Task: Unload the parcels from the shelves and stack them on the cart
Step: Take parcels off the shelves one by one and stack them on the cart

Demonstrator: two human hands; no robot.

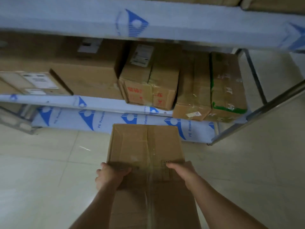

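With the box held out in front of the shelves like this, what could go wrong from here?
Both the left hand and right hand grip only the near top edge of the held box, so it might tip or slip. The box with red print and the taped box overhang the shelf edge and could be knocked off. The cart is out of view.
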